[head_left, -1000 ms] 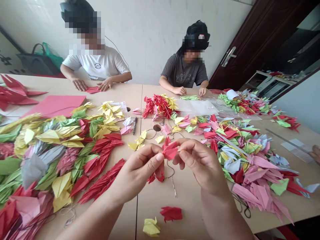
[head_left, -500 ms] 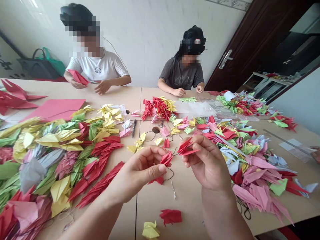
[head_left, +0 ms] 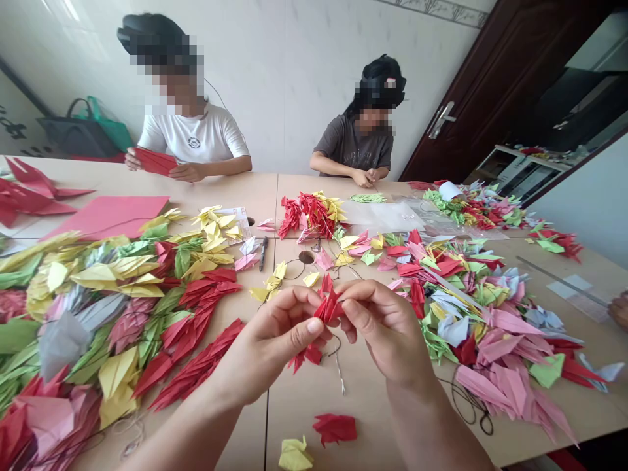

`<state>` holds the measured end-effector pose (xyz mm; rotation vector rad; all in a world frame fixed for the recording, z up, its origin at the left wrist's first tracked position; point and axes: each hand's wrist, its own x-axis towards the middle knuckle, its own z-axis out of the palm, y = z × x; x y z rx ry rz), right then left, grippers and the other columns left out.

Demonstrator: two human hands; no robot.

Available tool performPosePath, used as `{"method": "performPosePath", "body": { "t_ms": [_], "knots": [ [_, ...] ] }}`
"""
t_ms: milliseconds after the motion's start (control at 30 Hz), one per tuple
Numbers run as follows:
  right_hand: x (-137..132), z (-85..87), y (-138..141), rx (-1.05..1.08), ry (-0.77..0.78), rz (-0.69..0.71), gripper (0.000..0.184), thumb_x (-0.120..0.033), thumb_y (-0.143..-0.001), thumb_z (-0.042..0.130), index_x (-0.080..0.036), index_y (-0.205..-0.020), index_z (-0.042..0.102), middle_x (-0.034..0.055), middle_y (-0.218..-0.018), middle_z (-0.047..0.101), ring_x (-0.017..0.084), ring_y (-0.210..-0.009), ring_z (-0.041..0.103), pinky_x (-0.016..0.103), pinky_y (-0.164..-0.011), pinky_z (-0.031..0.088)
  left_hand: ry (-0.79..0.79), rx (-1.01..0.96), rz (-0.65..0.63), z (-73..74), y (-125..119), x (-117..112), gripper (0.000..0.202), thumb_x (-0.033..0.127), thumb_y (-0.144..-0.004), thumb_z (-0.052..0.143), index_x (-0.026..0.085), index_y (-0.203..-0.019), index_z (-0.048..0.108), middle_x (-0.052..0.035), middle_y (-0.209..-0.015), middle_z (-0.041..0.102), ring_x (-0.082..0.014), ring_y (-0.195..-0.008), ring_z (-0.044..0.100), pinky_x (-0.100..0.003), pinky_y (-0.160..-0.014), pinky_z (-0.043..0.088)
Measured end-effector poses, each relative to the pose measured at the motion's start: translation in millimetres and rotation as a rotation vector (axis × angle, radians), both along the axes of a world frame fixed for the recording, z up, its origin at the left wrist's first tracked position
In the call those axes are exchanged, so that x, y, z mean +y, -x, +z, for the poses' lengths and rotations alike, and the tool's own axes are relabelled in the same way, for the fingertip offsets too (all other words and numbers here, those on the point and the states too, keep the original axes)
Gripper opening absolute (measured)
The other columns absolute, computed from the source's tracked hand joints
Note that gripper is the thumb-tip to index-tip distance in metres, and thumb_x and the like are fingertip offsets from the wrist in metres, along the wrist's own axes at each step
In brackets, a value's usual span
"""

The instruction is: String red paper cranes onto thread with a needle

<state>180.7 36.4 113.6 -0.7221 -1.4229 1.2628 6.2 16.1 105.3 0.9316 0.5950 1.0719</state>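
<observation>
My left hand [head_left: 269, 340] pinches red folded paper cranes [head_left: 328, 305] between thumb and fingers. Meeting it from the other side, my right hand [head_left: 387, 327] grips the same red bunch, its fingertips against the folded paper. How many cranes are in the bunch I cannot tell, since fingers cover part of it. Just below the hands another red crane [head_left: 305, 356] hangs or lies by a dark cord, and a thin pale twisted strand [head_left: 340, 374] trails down from there. Nearer me on the table [head_left: 235, 425] lie a red crane [head_left: 335, 428] and a yellow crane [head_left: 295, 453].
Heaps of coloured paper cranes lie left [head_left: 112, 275] and right [head_left: 510, 347]. A black pen [head_left: 263, 253] is beyond my left hand. Loose black cord [head_left: 468, 405] lies at right. Two people sit opposite, one holding red folded paper [head_left: 156, 161].
My right hand has moved left, bringing its red crane against the one in my left hand. Across the table, one person has both hands on the red paper; the other's hands have come together.
</observation>
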Motion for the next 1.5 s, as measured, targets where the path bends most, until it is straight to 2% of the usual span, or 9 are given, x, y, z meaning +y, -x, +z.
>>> {"method": "performPosePath", "body": {
  "t_ms": [300,400,567,700,833,1000,1100,1267,1500],
  "knots": [
    [-0.9,0.0,2.0,-0.083,-0.059,-0.062,0.013,-0.031,-0.092,0.062,-0.021,-0.084,0.064,0.0011,-0.08,0.063,0.009,-0.055,0.048,0.022,-0.048,0.042,-0.118,0.122,0.132,5.9,-5.1,-3.0,0.012,0.03,-0.091,0.065,0.019,-0.093,0.06,-0.0002,-0.081,0.063,-0.0096,-0.07,0.054,-0.017,-0.062,0.045],
    [-1.0,0.2,3.1,-0.063,-0.042,-0.06,0.012,-0.03,-0.093,0.062,-0.022,-0.085,0.065,0.0018,-0.084,0.064,0.009,-0.056,0.051,0.022,-0.047,0.044,-0.154,0.193,0.16,4.5,-5.7,-5.2,0.01,0.03,-0.093,0.062,0.019,-0.094,0.06,-0.0012,-0.084,0.063,-0.0108,-0.071,0.055,-0.019,-0.061,0.047],
    [-2.4,1.4,4.8,-0.022,-0.018,-0.025,0.01,-0.028,-0.093,0.062,-0.022,-0.086,0.065,0.0021,-0.092,0.066,0.008,-0.06,0.058,0.02,-0.051,0.053,-0.224,0.29,0.224,1.5,-5.3,-5.9,0.01,0.027,-0.088,0.069,0.019,-0.092,0.063,-0.0028,-0.087,0.068,-0.0144,-0.082,0.062,-0.024,-0.073,0.052],
    [-3.7,1.2,4.7,-0.018,0.009,-0.028,0.01,-0.029,-0.093,0.062,-0.022,-0.086,0.065,0.0026,-0.094,0.066,0.009,-0.06,0.062,0.02,-0.051,0.057,-0.223,0.328,0.267,4.2,-5.2,-6.1,0.012,0.027,-0.086,0.071,0.018,-0.091,0.065,-0.0037,-0.082,0.071,-0.0154,-0.077,0.065,-0.027,-0.072,0.055],
    [-4.3,1.4,5.2,-0.032,-0.018,-0.042,0.01,-0.028,-0.093,0.061,-0.021,-0.086,0.064,0.0024,-0.092,0.066,0.009,-0.059,0.061,0.02,-0.051,0.057,-0.184,0.295,0.262,8.0,-6.2,-6.2,0.013,0.028,-0.084,0.072,0.018,-0.091,0.067,-0.0045,-0.08,0.074,-0.0167,-0.074,0.069,-0.026,-0.067,0.057],
    [-4.5,2.5,6.8,-0.102,-0.118,-0.091,0.01,-0.026,-0.094,0.059,-0.022,-0.087,0.065,0.0037,-0.093,0.068,0.012,-0.072,0.064,0.022,-0.057,0.056,-0.169,0.268,0.276,9.1,-7.4,-7.2,0.017,0.028,-0.077,0.079,0.019,-0.087,0.068,-0.0018,-0.079,0.072,-0.0147,-0.071,0.068,-0.023,-0.063,0.058],
    [-4.8,1.9,6.2,-0.119,-0.142,-0.095,0.01,-0.024,-0.095,0.058,-0.022,-0.087,0.065,0.0032,-0.093,0.068,0.013,-0.077,0.064,0.022,-0.061,0.055,-0.193,0.287,0.273,8.7,-6.6,-7.3,0.01,0.026,-0.083,0.073,0.019,-0.089,0.068,-0.0022,-0.08,0.072,-0.0141,-0.072,0.068,-0.023,-0.064,0.058],
    [-4.6,0.9,2.8,-0.09,-0.113,-0.067,0.01,-0.025,-0.094,0.059,-0.022,-0.087,0.064,0.0031,-0.095,0.064,0.01,-0.067,0.059,0.022,-0.055,0.052,-0.179,0.279,0.267,8.8,-3.3,-4.5,0.01,0.027,-0.087,0.069,0.018,-0.085,0.066,-0.0022,-0.072,0.07,-0.013,-0.065,0.065,-0.022,-0.058,0.054],
    [-0.7,-2.3,-1.0,0.105,0.002,0.048,0.009,-0.026,-0.095,0.059,-0.022,-0.089,0.065,0.0018,-0.094,0.064,0.007,-0.06,0.059,0.018,-0.049,0.048,-0.156,0.336,0.254,7.6,-1.1,-3.1,0.016,0.03,-0.085,0.069,0.016,-0.08,0.061,0.0009,-0.063,0.061,-0.0106,-0.056,0.055,-0.021,-0.051,0.048]
  ]
}}
